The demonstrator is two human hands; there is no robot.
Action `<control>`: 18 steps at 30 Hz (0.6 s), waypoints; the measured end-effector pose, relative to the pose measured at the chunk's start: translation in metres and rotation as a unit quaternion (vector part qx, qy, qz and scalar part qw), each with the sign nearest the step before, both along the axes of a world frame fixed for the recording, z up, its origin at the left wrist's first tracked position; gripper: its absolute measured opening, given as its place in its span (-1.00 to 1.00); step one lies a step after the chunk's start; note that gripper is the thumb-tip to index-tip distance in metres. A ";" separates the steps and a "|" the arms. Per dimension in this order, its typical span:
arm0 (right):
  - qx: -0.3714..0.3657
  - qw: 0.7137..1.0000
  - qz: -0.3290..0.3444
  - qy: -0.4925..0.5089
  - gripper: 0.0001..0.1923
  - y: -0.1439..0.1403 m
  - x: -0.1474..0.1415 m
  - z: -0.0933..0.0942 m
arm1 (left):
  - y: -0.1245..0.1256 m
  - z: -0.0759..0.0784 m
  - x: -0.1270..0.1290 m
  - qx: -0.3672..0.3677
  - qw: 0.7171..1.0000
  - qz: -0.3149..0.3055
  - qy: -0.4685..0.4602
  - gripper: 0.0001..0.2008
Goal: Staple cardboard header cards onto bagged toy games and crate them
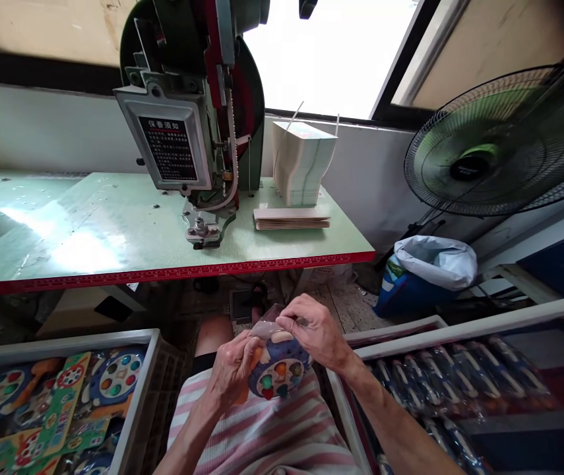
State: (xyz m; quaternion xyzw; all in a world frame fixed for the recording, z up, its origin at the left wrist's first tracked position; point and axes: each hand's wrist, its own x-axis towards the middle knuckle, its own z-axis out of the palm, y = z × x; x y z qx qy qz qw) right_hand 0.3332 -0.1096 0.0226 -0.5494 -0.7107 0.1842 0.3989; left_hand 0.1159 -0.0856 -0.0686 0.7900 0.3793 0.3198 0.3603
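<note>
The left hand [232, 369] and right hand [314, 330] are both closed on a round blue toy [278, 373] held over the lap, below the front edge of the worktop [113, 231]; the fingers pinch a clear plastic bag [266, 328] at the toy's top. Judged stage: bagging in hand, the opening not yet sealed. The toy is hard moulded plastic with coloured pegs; the bag is thin, glossy, crinkled. The left bin [138, 389] holds unbagged toys with printed cards; the right bin [410, 343] holds bagged ones. A green metal machine [187, 99] and stacked cards [301, 161] stand near the worktop's rear right corner.
</note>
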 end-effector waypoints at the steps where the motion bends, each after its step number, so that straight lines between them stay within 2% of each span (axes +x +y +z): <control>1: -0.024 1.000 0.011 -0.008 -0.87 0.001 0.000 0.002 | -0.001 0.000 0.000 0.008 1.000 0.000 0.007 -0.52; 5: -0.089 0.996 0.017 -0.015 -0.87 0.005 0.000 0.006 | -0.003 0.002 -0.001 0.019 1.000 -0.002 0.020 -0.55; 8: -0.138 0.985 0.048 0.091 -0.73 0.007 -0.003 0.005 | -0.004 0.005 -0.003 0.026 0.999 0.014 0.014 -0.55; 10: -0.180 0.963 0.085 0.182 -0.66 0.008 -0.006 0.004 | -0.002 0.007 -0.004 0.034 0.999 0.016 0.013 -0.55; 14: -0.193 0.948 0.095 0.236 -0.66 0.007 -0.015 0.004 | 0.001 0.008 -0.005 0.041 0.999 0.000 0.012 -0.62; 18: -0.203 0.943 0.125 0.233 -0.69 0.008 -0.018 0.007 | 0.006 0.008 -0.010 0.039 0.999 0.010 0.007 -0.55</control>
